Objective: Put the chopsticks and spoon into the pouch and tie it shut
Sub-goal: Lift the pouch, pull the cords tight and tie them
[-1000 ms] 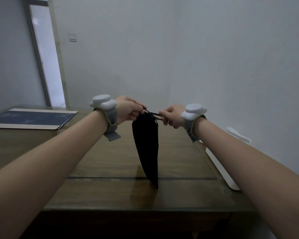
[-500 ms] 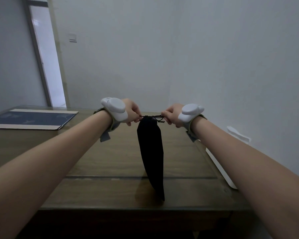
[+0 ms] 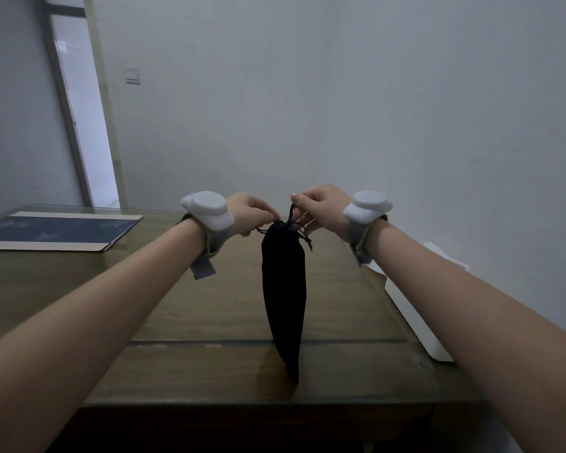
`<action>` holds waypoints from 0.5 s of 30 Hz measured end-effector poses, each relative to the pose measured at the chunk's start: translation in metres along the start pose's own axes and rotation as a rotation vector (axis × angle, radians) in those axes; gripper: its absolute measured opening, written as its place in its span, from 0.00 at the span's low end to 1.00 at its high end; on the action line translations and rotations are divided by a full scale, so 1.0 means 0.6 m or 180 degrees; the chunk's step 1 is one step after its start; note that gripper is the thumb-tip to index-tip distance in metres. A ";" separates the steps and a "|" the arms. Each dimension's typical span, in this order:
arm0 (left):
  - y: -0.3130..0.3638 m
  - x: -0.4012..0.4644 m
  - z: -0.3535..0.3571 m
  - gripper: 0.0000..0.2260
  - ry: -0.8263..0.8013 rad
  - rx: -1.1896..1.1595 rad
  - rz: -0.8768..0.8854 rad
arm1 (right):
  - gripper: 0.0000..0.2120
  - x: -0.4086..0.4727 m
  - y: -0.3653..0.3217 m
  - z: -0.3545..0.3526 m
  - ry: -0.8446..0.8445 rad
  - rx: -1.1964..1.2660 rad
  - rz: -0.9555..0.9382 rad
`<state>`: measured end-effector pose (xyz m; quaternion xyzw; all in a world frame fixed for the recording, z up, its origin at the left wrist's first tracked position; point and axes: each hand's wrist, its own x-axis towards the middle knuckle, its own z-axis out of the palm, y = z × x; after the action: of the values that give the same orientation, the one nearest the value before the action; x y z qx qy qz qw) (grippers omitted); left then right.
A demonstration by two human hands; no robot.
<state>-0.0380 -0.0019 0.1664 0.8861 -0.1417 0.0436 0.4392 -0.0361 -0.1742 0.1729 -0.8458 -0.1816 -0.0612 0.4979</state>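
The black pouch (image 3: 285, 299) hung upright between the two hands, its gathered mouth at the top and its pointed bottom tip low over the near edge of the wooden surface (image 3: 209, 308); whether the tip touched the surface could not be told. The left hand (image 3: 249, 212) had its fingers (image 3: 270, 214) pressed together in a pinch on the drawstring (image 3: 291, 213) at the left side of the mouth, and the right hand (image 3: 322, 204) pinched a loop of the same cord just above and to the right, with loose cord ends dangling beside the neck of the pouch. No chopsticks or spoon lay anywhere on the surface, and the pouch looked long and filled out, so they were most likely already inside, though the cloth hid them. The mouth appeared cinched shut. What seemed left was the knot itself: the cords were being worked close to the neck, and whether a knot had already formed there was too small and dark to tell. A blue-and-white board (image 3: 56, 230) lay flat near the far left corner, well apart from the pouch.
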 end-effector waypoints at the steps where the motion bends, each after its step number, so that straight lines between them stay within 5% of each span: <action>1: -0.001 -0.002 0.000 0.08 -0.0047 0.0055 0.0061 | 0.18 0.001 0.000 0.004 0.0005 0.0025 0.0013; 15: -0.002 0.017 0.009 0.07 -0.0162 0.0330 0.0186 | 0.17 -0.003 0.020 -0.002 0.0005 0.0278 0.0586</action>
<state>-0.0284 -0.0075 0.1641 0.9039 -0.1763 0.0411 0.3875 -0.0333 -0.1810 0.1629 -0.8364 -0.1053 -0.0079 0.5379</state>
